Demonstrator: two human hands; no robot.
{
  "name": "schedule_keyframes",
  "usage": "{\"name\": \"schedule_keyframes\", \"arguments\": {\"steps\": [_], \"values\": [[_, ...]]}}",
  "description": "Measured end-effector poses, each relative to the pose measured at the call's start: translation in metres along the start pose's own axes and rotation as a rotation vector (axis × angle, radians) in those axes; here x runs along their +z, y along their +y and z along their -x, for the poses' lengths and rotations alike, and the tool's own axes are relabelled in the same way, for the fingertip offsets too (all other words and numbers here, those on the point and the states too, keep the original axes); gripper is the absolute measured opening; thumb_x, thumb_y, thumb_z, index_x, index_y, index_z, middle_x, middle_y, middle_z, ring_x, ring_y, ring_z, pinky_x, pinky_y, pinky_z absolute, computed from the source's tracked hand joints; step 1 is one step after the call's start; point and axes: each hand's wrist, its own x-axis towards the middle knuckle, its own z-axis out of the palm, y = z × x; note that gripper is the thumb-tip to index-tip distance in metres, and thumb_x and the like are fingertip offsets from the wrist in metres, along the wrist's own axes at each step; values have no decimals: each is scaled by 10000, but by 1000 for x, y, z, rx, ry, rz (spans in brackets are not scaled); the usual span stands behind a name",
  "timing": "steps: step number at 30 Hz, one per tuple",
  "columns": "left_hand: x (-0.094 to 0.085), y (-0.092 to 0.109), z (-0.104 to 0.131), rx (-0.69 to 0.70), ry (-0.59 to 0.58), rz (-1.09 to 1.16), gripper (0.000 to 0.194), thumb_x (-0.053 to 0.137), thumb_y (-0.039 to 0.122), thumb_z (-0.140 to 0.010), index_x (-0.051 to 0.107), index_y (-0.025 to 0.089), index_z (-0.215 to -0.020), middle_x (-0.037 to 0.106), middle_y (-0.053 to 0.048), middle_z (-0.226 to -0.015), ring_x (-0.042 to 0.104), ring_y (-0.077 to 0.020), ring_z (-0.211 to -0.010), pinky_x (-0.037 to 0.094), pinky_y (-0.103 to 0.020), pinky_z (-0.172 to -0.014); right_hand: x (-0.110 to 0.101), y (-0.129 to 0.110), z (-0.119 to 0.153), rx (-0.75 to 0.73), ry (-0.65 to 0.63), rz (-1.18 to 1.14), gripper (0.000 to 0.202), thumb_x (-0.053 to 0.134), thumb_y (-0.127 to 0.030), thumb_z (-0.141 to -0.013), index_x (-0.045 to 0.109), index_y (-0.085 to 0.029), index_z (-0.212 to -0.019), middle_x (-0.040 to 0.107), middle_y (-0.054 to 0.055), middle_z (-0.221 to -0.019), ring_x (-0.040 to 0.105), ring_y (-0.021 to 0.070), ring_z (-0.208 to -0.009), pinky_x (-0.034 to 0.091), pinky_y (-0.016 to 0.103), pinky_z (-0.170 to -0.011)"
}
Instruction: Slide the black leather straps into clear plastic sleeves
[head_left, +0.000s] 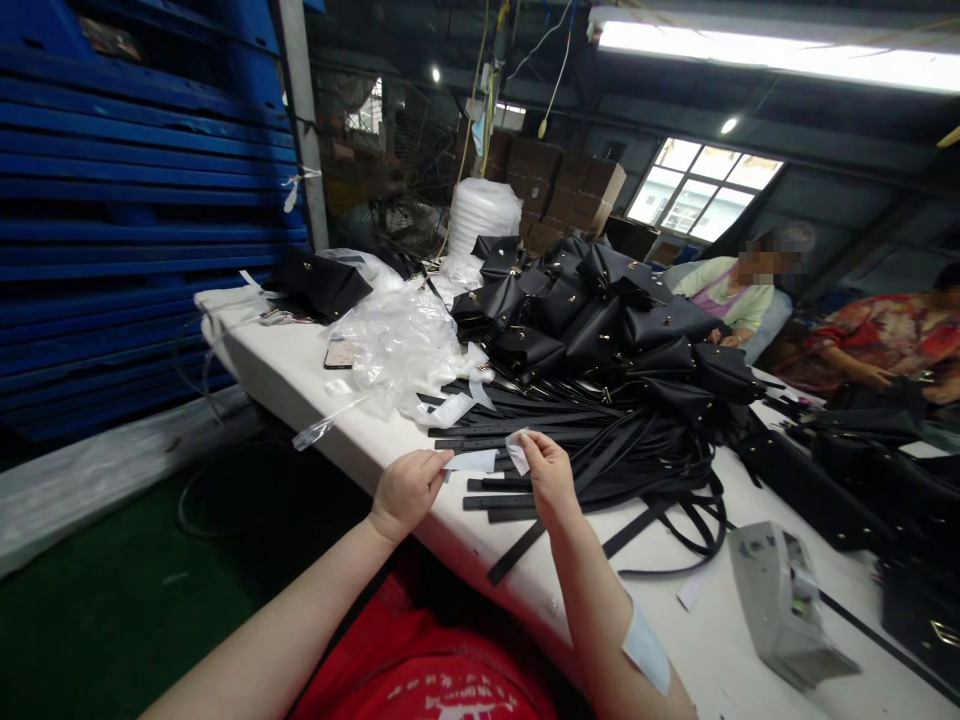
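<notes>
My left hand (409,490) pinches the end of a white paper strip (472,461) over the near edge of the table. In my right hand (551,472), a small crumpled piece of white paper (517,452) is held between thumb and fingertips. The two pieces are a little apart. Beneath and beyond my hands lie many black straps (570,430), bundled with their ends toward me. Behind them rises a heap of black bags (577,310) with small gold-coloured fittings. A pale blue-white strip (646,648) sticks to my right forearm.
Clear plastic bags (401,345) and a phone (340,354) lie on the white table (281,375). A grey dispenser-like device (784,600) stands at right. Stacked blue pallets (142,210) rise at left. Two people (731,290) work across the table.
</notes>
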Motion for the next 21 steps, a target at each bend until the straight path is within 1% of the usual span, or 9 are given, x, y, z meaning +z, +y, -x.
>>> {"name": "schedule_keyframes", "arguments": {"steps": [2, 4, 8, 9, 10, 12, 14, 16, 21], "values": [[-7, 0, -2, -97, -22, 62, 294, 498, 177, -780, 720, 176, -972, 737, -107, -939, 658, -278, -906, 493, -445, -888, -12, -9, 2, -43, 56, 87, 315, 710, -472, -723, 709, -168, -802, 649, 3, -684, 492, 108, -563, 357, 223, -522], [-16, -1, -6, -215, -63, 150, 277, 499, 199, -763, 716, 172, -935, 746, -83, -900, 680, -245, -830, 535, -387, -803, -22, -19, 11, -45, -46, 232, 327, 655, -489, -771, 716, -172, -824, 649, 6, -670, 492, 115, -549, 350, 228, -512], [-32, 2, -11, -410, -226, 374, 244, 507, 277, -739, 695, 140, -812, 703, -28, -639, 648, -172, -539, 518, -255, -498, -32, -35, 45, 161, -895, 579, 312, 641, -491, -795, 735, -193, -785, 678, 22, -685, 575, 153, -599, 418, 249, -577], [-35, 5, -12, -439, -253, 418, 242, 517, 291, -727, 690, 136, -795, 690, -22, -619, 637, -163, -519, 504, -242, -475, -31, -36, 52, 158, -998, 650, 296, 667, -485, -777, 736, -198, -765, 687, 29, -706, 594, 165, -635, 433, 257, -614], [-36, 9, -12, -460, -269, 453, 240, 525, 301, -717, 684, 136, -787, 682, -17, -616, 629, -154, -515, 496, -232, -470, -28, -36, 58, 119, -991, 710, 288, 675, -481, -774, 734, -199, -758, 693, 37, -731, 604, 176, -672, 441, 266, -650], [-38, 22, -12, -485, -270, 508, 246, 526, 319, -718, 672, 141, -805, 674, -8, -636, 618, -135, -527, 491, -219, -492, -19, -31, 63, 30, -759, 729, 311, 613, -483, -829, 725, -196, -791, 692, 51, -782, 611, 189, -736, 446, 282, -704], [-38, 36, -12, -495, -249, 571, 251, 544, 336, -727, 660, 146, -843, 673, 0, -673, 617, -126, -559, 493, -214, -525, -8, -24, 61, 48, -590, 580, 324, 564, -478, -867, 709, -191, -906, 693, 63, -882, 621, 199, -822, 455, 293, -744], [-39, 49, -12, -469, -238, 623, 240, 569, 337, -735, 654, 152, -862, 675, 2, -702, 619, -130, -590, 493, -216, -544, 2, -14, 59, 135, -556, 329, 350, 617, -477, -833, 680, -192, -1027, 687, 66, -979, 626, 204, -895, 462, 292, -771], [-37, 48, -9, -150, -249, 340, 157, 538, 261, -809, 673, 193, -852, 702, -4, -761, 649, -162, -706, 492, -247, -659, 6, -4, 55, 198, -335, -112, 283, 721, -439, -750, 663, -175, -834, 641, 18, -758, 584, 139, -671, 455, 254, -673]]}}
